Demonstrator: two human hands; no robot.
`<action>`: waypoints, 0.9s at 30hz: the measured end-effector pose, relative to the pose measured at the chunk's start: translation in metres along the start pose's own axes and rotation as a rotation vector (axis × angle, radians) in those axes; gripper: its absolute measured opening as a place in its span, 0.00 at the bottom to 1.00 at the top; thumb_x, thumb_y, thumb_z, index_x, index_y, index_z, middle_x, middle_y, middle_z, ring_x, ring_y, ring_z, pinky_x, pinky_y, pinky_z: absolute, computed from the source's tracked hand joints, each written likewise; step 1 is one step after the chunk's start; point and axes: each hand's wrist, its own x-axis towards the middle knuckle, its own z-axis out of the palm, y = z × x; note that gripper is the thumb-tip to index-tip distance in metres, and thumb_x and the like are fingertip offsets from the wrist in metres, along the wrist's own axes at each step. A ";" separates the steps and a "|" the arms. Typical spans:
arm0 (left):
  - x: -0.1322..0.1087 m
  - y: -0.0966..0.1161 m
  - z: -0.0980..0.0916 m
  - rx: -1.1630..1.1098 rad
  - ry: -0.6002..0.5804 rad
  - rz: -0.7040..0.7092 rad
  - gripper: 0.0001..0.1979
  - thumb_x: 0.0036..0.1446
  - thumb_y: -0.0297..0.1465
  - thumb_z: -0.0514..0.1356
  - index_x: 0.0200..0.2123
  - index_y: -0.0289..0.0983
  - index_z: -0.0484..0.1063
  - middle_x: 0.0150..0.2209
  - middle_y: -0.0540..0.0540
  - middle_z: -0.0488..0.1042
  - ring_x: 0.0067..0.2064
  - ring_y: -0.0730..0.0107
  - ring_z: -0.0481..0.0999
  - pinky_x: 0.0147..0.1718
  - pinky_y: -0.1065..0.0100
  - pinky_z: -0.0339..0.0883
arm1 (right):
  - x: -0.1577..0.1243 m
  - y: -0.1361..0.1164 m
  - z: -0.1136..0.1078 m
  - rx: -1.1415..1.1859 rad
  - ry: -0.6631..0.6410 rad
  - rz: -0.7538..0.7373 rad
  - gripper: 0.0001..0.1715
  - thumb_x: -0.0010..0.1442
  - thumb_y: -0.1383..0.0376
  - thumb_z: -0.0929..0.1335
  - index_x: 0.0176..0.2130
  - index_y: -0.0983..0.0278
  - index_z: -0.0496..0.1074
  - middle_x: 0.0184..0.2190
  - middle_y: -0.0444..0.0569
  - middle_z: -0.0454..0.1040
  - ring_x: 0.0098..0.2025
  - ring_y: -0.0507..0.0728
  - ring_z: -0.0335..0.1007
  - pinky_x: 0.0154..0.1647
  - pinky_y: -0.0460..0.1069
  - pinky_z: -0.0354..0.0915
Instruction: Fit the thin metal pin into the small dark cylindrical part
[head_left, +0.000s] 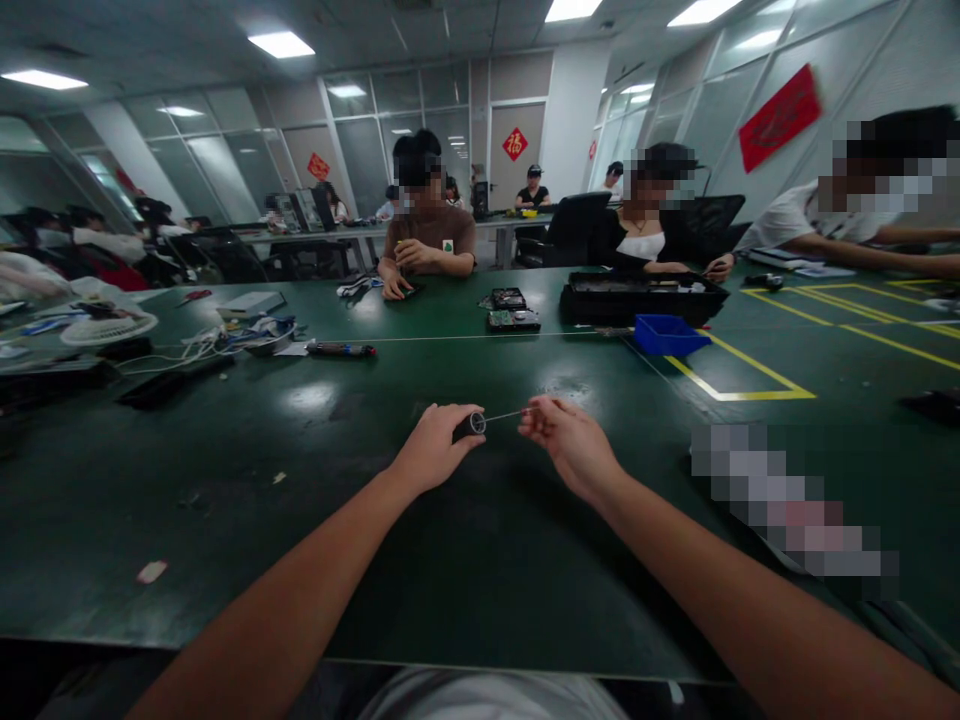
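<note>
My left hand (429,448) is closed around a short black cylinder (463,428). Its round end, with a pale ring and spokes, faces right. A thin, light-coloured rod or wire (501,416) runs from that end to my right hand (574,445). The fingertips of my right hand pinch its far end. Whether the rod sits inside the cylinder or only touches it, I cannot tell. Both hands are just above the green table (480,560), and my left fingers hide part of the cylinder.
Ahead lie a blue bin (667,335), a long black case (643,298) and hard drives (513,319). A screwdriver-like tool (341,349) and a cluttered pile (259,332) are at left. A blurred-out item (787,505) lies at right. Several people sit opposite, one handling a small part.
</note>
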 end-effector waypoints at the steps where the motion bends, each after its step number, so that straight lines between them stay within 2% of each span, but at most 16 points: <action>1: 0.000 -0.002 -0.001 0.018 -0.008 0.004 0.19 0.64 0.35 0.60 0.57 0.44 0.70 0.54 0.45 0.76 0.56 0.56 0.72 0.65 0.43 0.49 | 0.002 0.000 -0.002 0.059 -0.030 0.097 0.13 0.58 0.54 0.71 0.33 0.61 0.73 0.26 0.45 0.71 0.28 0.54 0.69 0.40 0.54 0.71; 3: -0.001 -0.006 -0.002 0.061 -0.065 -0.020 0.19 0.64 0.34 0.60 0.58 0.45 0.70 0.56 0.45 0.75 0.59 0.55 0.70 0.66 0.38 0.42 | 0.007 0.001 -0.004 0.078 0.040 0.148 0.12 0.58 0.56 0.71 0.29 0.61 0.72 0.22 0.43 0.68 0.24 0.52 0.65 0.35 0.51 0.71; 6: -0.001 -0.012 -0.001 0.074 -0.142 -0.066 0.20 0.64 0.36 0.60 0.58 0.46 0.69 0.57 0.45 0.74 0.60 0.53 0.69 0.65 0.35 0.41 | 0.010 0.004 -0.006 0.035 0.120 0.067 0.11 0.57 0.57 0.73 0.30 0.61 0.72 0.25 0.44 0.71 0.26 0.52 0.67 0.32 0.49 0.71; 15: -0.001 -0.007 0.001 0.071 -0.121 -0.028 0.19 0.63 0.35 0.62 0.56 0.45 0.71 0.53 0.45 0.76 0.57 0.54 0.71 0.65 0.35 0.43 | 0.005 0.011 -0.002 -0.151 0.059 -0.139 0.19 0.56 0.47 0.70 0.37 0.60 0.71 0.32 0.48 0.75 0.33 0.56 0.73 0.39 0.56 0.74; 22: 0.000 -0.004 0.001 0.077 -0.089 0.001 0.19 0.61 0.33 0.63 0.55 0.46 0.72 0.52 0.46 0.76 0.56 0.55 0.71 0.65 0.37 0.41 | 0.000 0.005 0.002 -0.209 0.019 -0.220 0.18 0.59 0.49 0.69 0.37 0.61 0.71 0.33 0.47 0.75 0.34 0.55 0.72 0.41 0.54 0.71; 27: 0.000 -0.003 0.001 0.075 -0.072 -0.003 0.18 0.60 0.33 0.64 0.54 0.45 0.73 0.51 0.45 0.77 0.56 0.55 0.71 0.65 0.38 0.42 | -0.005 0.002 0.002 -0.362 -0.038 -0.311 0.16 0.63 0.51 0.66 0.38 0.61 0.71 0.32 0.48 0.75 0.35 0.56 0.72 0.41 0.54 0.68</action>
